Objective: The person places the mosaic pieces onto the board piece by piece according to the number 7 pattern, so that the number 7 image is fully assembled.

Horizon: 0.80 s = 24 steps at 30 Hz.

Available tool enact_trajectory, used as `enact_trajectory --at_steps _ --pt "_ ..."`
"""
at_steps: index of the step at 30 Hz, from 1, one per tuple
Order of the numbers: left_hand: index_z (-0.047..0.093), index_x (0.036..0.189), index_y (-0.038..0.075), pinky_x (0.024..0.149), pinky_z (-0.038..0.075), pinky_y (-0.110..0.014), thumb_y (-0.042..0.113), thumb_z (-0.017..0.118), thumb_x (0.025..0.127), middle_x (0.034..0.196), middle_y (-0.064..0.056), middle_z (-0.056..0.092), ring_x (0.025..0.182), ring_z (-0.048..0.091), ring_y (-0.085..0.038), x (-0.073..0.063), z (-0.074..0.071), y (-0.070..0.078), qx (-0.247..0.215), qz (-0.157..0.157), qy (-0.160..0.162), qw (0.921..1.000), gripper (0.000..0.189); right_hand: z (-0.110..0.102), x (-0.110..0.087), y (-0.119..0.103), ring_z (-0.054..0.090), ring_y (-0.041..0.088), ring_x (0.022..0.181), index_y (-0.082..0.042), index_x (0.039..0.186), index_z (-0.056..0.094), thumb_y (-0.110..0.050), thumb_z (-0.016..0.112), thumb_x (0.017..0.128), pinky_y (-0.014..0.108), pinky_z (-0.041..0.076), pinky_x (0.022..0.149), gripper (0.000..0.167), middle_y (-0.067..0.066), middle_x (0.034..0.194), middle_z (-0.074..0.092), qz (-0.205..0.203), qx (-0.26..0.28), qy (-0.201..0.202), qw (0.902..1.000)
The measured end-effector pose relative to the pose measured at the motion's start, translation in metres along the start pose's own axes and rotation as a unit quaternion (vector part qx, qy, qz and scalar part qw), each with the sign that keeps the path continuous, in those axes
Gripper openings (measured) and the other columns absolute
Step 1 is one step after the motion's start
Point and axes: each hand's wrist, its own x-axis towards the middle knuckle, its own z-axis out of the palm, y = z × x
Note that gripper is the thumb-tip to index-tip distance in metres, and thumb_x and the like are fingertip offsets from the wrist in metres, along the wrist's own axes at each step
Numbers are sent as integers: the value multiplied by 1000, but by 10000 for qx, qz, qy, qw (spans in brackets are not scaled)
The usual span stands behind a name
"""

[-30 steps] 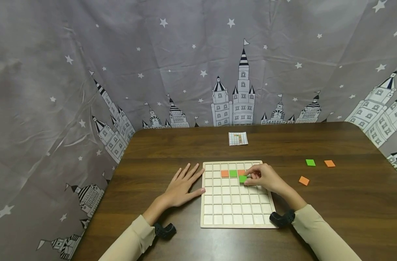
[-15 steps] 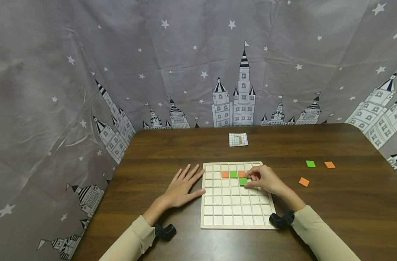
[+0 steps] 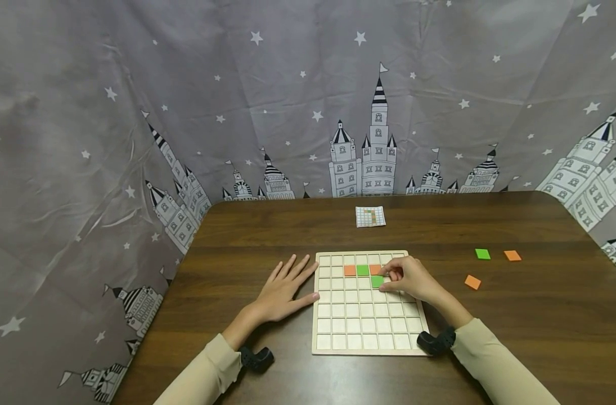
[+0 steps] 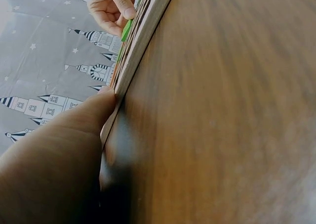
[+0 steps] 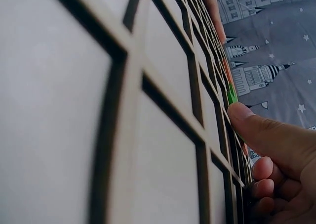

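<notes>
A pale wooden grid board lies on the table in the head view. My right hand pinches a green square tile by its right side, with thumb and fingertips. That tile is at a cell just below the right end of a short row: an orange tile, a green tile and another orange tile. In the left wrist view the pinched green tile looks slightly tilted. My left hand lies with spread, straight fingers, its thumb and index fingertip at the board's left edge.
To the right on the brown table lie a loose green tile, an orange tile and a second orange tile. A small printed grid card is behind the board. A grey castle-print curtain hangs beyond.
My right hand has moved the pinched green tile slightly down into line with the cell under the orange one. The left hand has stayed in place.
</notes>
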Motion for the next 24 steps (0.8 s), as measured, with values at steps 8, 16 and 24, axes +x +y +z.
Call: enact_trajectory --at_steps 8,16,24 --pt "24 161 25 118 3 -57 64 42 98 166 -5 16 151 6 -34 0 0 1 -61 6 -5 10000 76 -4 -1 -3 39 8 58 2 95 74 -6 87 76 21 32 56 25 -3 62 45 172 249 -93 9995" --pt "24 161 25 118 5 -58 63 44 99 166 -5 15 151 8 -35 -1 -3 5 15 -11 -29 10000 75 -19 -8 -4 41 12 61 2 100 75 -10 84 80 24 33 56 25 -1 66 46 230 305 135 9992" --pt "24 161 25 118 3 -57 64 42 99 166 -5 16 151 7 -35 -1 -1 2 0 13 6 10000 76 -38 -22 -3 42 12 62 5 102 74 -11 84 81 24 33 53 28 0 68 46 267 251 599 9975"
